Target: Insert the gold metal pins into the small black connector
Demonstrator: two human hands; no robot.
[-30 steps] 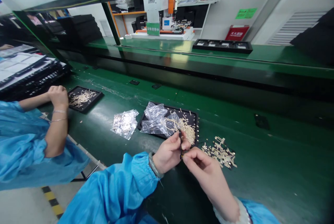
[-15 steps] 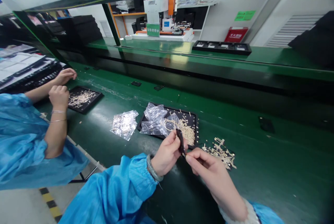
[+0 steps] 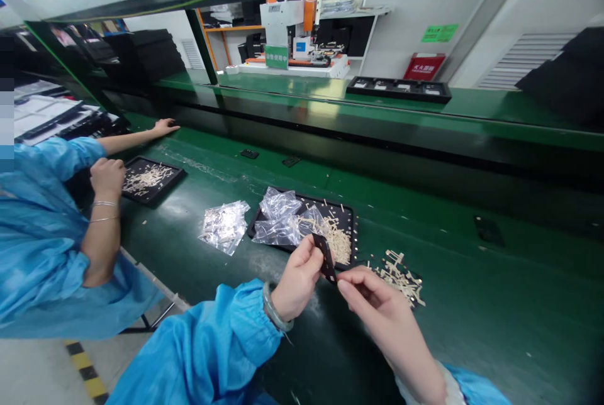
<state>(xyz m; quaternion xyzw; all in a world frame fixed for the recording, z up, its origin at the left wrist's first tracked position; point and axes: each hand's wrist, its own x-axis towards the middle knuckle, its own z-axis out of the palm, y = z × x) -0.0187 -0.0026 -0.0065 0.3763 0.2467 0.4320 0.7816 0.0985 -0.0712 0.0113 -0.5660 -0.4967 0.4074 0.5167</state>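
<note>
1. My left hand (image 3: 297, 276) pinches a small dark strip (image 3: 325, 258) between thumb and fingers, just above the tabletop (image 3: 472, 317).
2. My right hand (image 3: 372, 295) closes its fingertips on the strip's lower end.
3. A black tray (image 3: 349, 216) of pale parts lies just behind.

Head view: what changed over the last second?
The small dark strip turned from edge-on to flat-on, pinched throughout between the left hand and right hand. The co-worker's far hand reached out across the green bench. The trays, plastic bags and loose pile of pale parts stayed put.
</note>
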